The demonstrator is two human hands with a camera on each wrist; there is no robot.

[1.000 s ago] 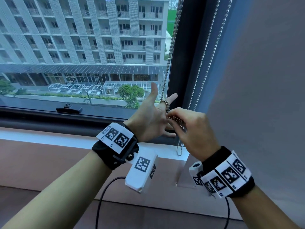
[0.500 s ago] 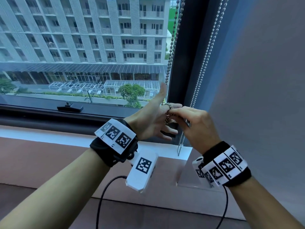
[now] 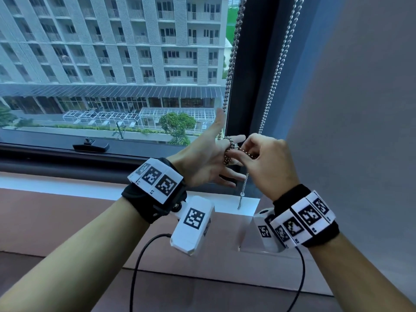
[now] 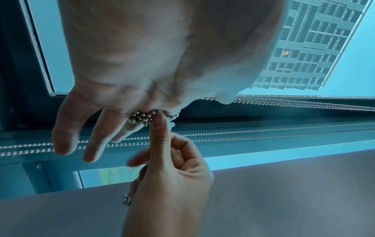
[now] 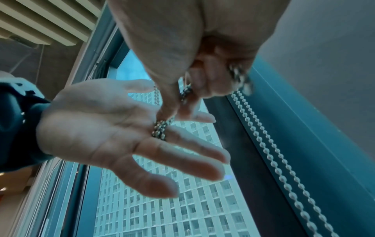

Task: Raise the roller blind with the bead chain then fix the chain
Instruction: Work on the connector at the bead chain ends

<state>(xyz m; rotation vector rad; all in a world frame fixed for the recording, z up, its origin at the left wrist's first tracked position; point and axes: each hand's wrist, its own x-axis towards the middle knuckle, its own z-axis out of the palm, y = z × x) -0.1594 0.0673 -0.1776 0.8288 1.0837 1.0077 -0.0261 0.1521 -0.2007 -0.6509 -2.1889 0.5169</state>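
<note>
The metal bead chain [image 3: 234, 52] hangs down the dark window frame. Its lower part is wound in a tight coil [image 3: 227, 154] round the index finger of my left hand [image 3: 202, 163]. That hand is flat, palm towards me, fingers spread and straight. My right hand [image 3: 267, 163] is just right of it and pinches the chain beside the coil between thumb and forefinger. The coil [image 4: 142, 117] shows at the finger's base in the left wrist view, and on the open palm side in the right wrist view [image 5: 161, 129]. The window's blind is out of view above.
A second pair of bead chains [image 3: 279, 64] hangs further right, beside a lowered grey blind [image 3: 360, 109]. A loose chain end [image 3: 242, 194] dangles over the white sill [image 3: 67, 183]. A black window handle [image 3: 91, 144] sits on the lower frame at the left.
My right hand has circled the left index finger, and the coil of chain there has grown thicker. Both hands have stayed at the same spot by the frame.
</note>
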